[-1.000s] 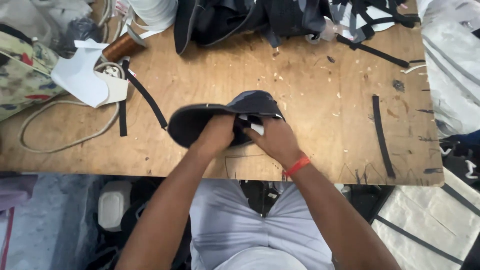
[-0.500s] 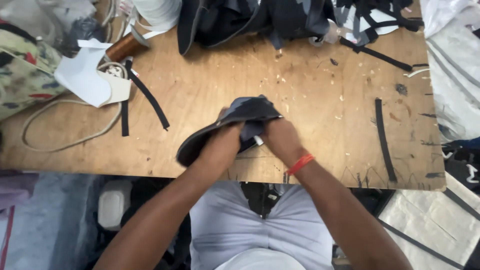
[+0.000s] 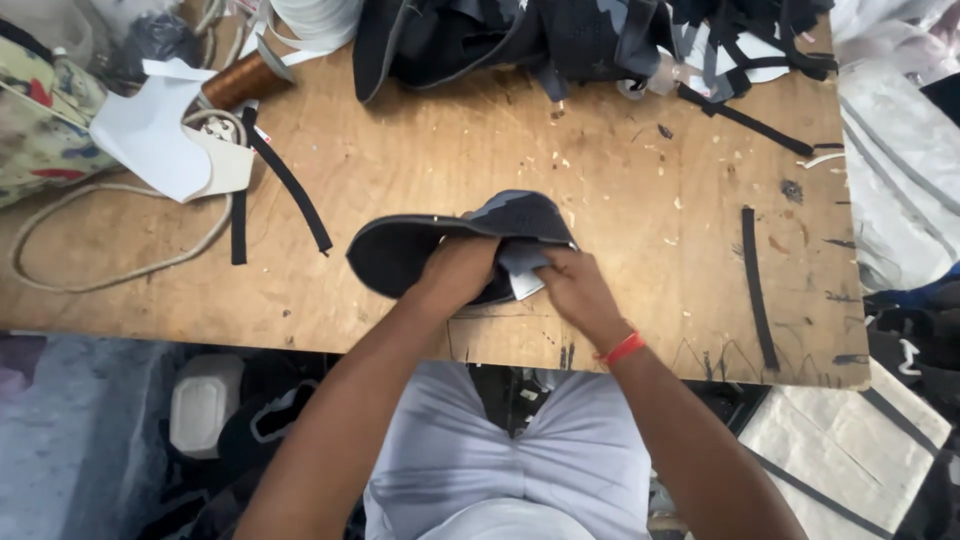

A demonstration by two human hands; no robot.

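- A dark cap (image 3: 450,240) is lying near the front edge of the wooden tabletop (image 3: 420,160), its black brim pointing left and its grey patterned crown bulging up on the right.
- The left hand (image 3: 458,275) is pressing down on the cap where brim meets crown, its grip closing over the dark fabric.
- The right hand (image 3: 575,290) is sitting just beside it, fingers pinching the crown's edge together with a small pale tag (image 3: 525,283); a red wristband (image 3: 622,349) is circling that wrist.
- A long black strap (image 3: 758,290) is lying well apart to the right, running toward the front edge.
- Two more black strips (image 3: 290,190) are lying to the left of the cap, one slanted, one nearly straight.
- A pale cord (image 3: 110,275) is looping across the left part of the tabletop.
- A white cut-out piece (image 3: 150,150) is resting further back on the left, with a brown thread spool (image 3: 240,80) behind it.
- A heap of dark fabric pieces (image 3: 560,40) is piling along the far edge.
- A floral bag (image 3: 35,130) is sitting at the far left.
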